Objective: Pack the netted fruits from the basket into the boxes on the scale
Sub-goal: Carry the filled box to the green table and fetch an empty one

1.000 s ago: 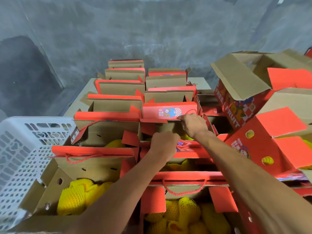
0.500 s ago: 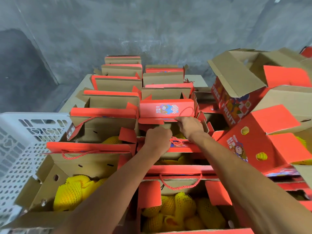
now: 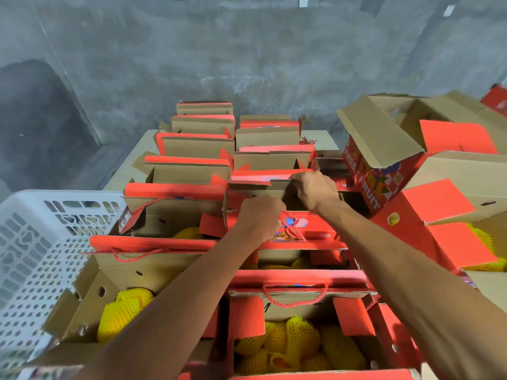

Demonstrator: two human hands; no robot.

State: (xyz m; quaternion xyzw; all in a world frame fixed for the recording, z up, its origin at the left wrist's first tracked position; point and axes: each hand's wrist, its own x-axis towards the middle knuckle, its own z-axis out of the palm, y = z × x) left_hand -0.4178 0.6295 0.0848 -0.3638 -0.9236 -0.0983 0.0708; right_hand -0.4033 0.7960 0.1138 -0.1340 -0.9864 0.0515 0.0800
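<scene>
The right hand (image 3: pixel 315 191) reaches over the third box back in the right-hand row, its fingers curled down over the top edge of that box's far cardboard flap (image 3: pixel 260 185), gripping it where the brown inner face meets the red printed face. The left hand (image 3: pixel 260 218) is closed in a fist just in front of it, knuckles up, bunched at the near red flap (image 3: pixel 301 229) of the same box, where a red rope handle (image 3: pixel 292 227) loops out beside the fingers; the fingers curl around the flap's edge, though whether they also catch the rope cannot be told. Both forearms stretch forward from the bottom of the view.

Under the forearms, the nearest box in the right row (image 3: pixel 384 338) stands open with its flaps up and holds netted fruits (image 3: pixel 301 344), yellow in foam mesh sleeves. The nearest box in the left row (image 3: pixel 90 303) is also open, with more yellow netted fruit (image 3: pixel 123 311) inside. Further red and brown boxes (image 3: pixel 197 144) stand in two rows running back toward a grey concrete wall (image 3: pixel 247 50). To the left, touching the near boxes, is a white perforated plastic basket (image 3: pixel 35 256). To the right, a heap of tipped cartons (image 3: pixel 428 215) shows fruit through round holes. The scale cannot be made out.
</scene>
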